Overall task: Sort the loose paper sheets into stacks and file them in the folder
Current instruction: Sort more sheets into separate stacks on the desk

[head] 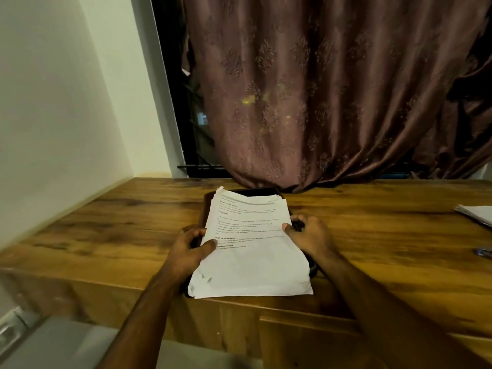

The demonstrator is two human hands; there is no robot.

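Observation:
A stack of white printed paper sheets (250, 251) lies on a dark folder (262, 192) at the middle of the wooden desk (119, 230). Only the folder's edges show around the sheets. My left hand (187, 250) grips the stack's left edge, thumb on top of the paper and fingers curled under. On the stack's right edge my right hand (308, 235) holds with its thumb on the paper and its fingers curled over the side. The sheets are slightly fanned at the far and near ends.
Another pile of white sheets (476, 213) lies at the desk's far right, with a pen-like object (483, 253) nearer along the right edge. A brown curtain (319, 102) hangs behind the desk and a white wall (53, 115) stands on the left.

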